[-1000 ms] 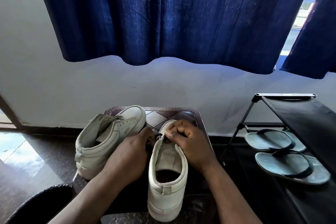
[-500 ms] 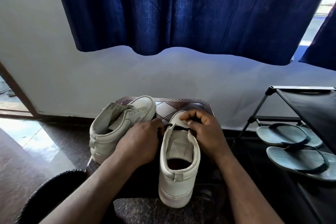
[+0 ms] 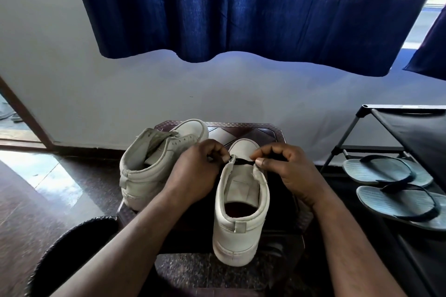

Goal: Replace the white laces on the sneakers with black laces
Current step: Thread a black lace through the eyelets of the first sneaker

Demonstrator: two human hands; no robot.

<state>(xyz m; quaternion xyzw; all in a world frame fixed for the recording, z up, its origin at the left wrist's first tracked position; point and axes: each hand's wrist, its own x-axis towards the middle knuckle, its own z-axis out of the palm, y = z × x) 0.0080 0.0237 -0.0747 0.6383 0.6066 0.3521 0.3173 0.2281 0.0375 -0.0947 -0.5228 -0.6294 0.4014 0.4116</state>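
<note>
Two white sneakers stand on a small dark patterned table [image 3: 265, 128]. The near sneaker [image 3: 240, 219] points away from me, heel toward me, with no white lace visible. A black lace [image 3: 241, 162] runs straight across its lowest eyelets near the toe. My left hand [image 3: 198, 171] pinches the lace's left end beside the shoe. On the other side my right hand [image 3: 287, 171] pinches the right end. The second sneaker [image 3: 154, 161] lies tilted at the left, unlaced, its tongue loose.
A black shoe rack [image 3: 410, 132] stands at the right with a pair of grey flip-flops [image 3: 391, 183] on its lower shelf. Blue curtains [image 3: 241, 7] hang above a white wall. A dark rounded object [image 3: 72, 248] sits at lower left on the glossy floor.
My hands have moved apart to either side of the near sneaker, and the black lace now lies stretched across its front eyelets. The camera has tilted down slightly.
</note>
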